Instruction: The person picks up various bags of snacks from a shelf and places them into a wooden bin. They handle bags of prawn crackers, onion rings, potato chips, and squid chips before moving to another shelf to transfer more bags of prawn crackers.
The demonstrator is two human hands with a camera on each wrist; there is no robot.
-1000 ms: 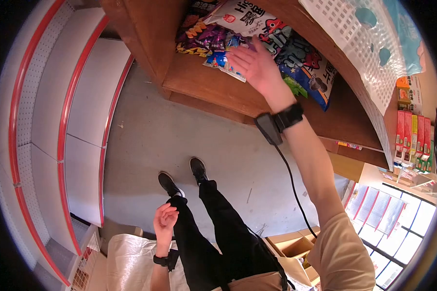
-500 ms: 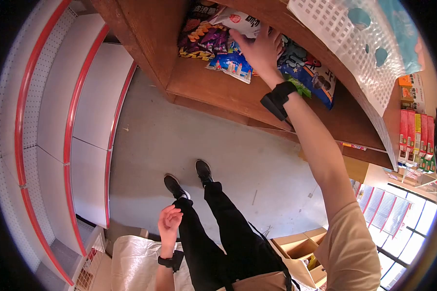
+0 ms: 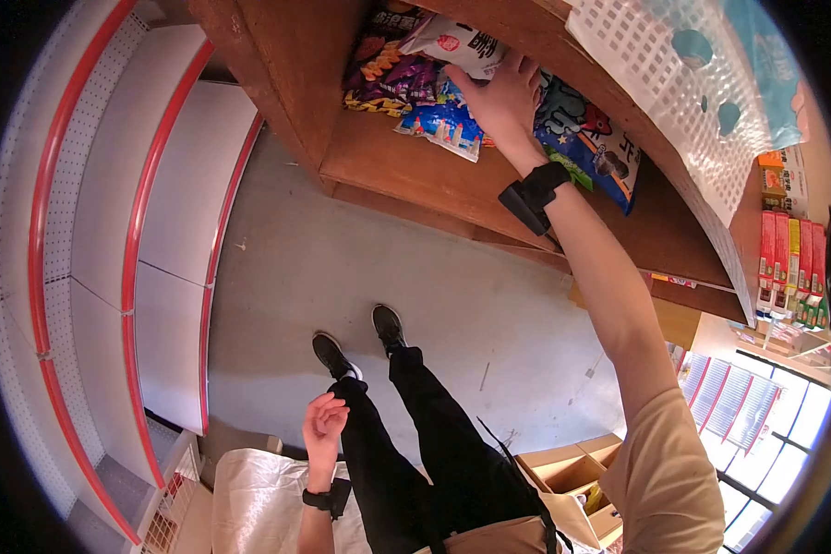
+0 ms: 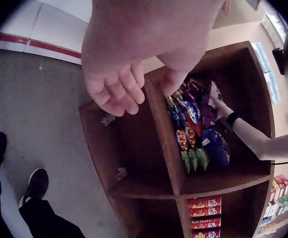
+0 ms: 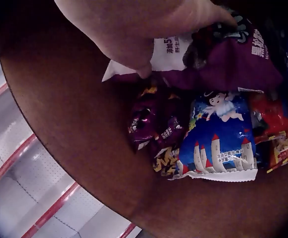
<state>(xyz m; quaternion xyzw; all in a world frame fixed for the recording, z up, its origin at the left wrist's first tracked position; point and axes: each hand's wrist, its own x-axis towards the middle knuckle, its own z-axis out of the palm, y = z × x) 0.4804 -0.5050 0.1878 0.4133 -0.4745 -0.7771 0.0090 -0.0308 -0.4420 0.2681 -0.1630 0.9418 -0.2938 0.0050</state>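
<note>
In the head view, my right hand [image 3: 510, 103] reaches into the wooden shelf's upper compartment among piled snack bags. The right wrist view has this hand [image 5: 139, 29] gripping a white and purple bag [image 5: 223, 64], thumb at one end and fingers over its far part. Below that bag lie a blue castle bag [image 5: 220, 134] and a dark purple one [image 5: 146, 121]. My left hand [image 3: 324, 427] hangs by my legs, fingers loosely curled and holding nothing; in the left wrist view the hand [image 4: 139, 54] is in front of the shelf.
White shelves with red edges [image 3: 129, 212] stand at the left. A perforated white sheet [image 3: 679, 102] hangs over the shelf's right part. Cardboard boxes [image 3: 572, 471] sit behind my legs. Red boxes [image 4: 206, 213] fill a lower compartment, and green bags [image 4: 194, 159] lie beside the blue ones.
My right hand has moved from above the bags onto the white and purple one, its fingers now bent over it. The left hand has barely moved.
</note>
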